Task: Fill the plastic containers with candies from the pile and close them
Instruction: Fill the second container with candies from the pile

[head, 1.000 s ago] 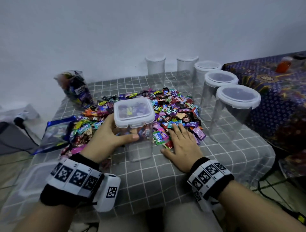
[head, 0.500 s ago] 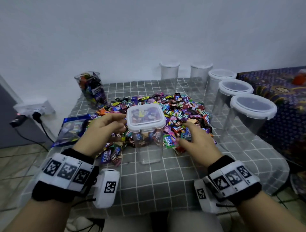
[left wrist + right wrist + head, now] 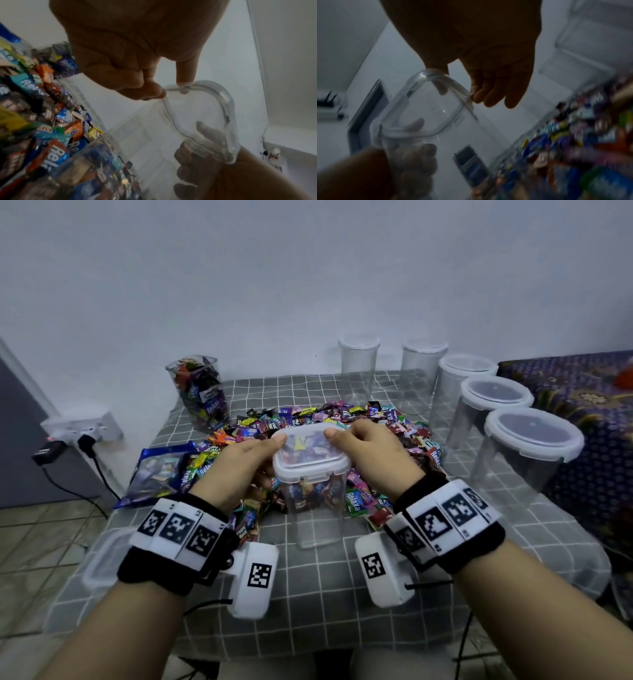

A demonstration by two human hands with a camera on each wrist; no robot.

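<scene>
Surface: grey checked table [image 3: 322, 583] against a white wall, candy pile [image 3: 404, 436] in the middle.
Box: clear square box [image 3: 313, 501] stands upright at the pile's near edge, its long axis vertical, lid [image 3: 310, 458] on top; no candy shows in the bottom part.
Left hand [image 3: 239, 470]: at the lid's left edge, thumb on top, fingers curled under the rim.
Right hand [image 3: 373, 455]: mirrors it on the right edge, pinching the rim.
Key relation: the lid lies between the 2 hands, both equally near, so lifting it looks like the next move.
Others: 5 lidded round tubs [image 3: 529, 470] along the right edge look empty.
</scene>
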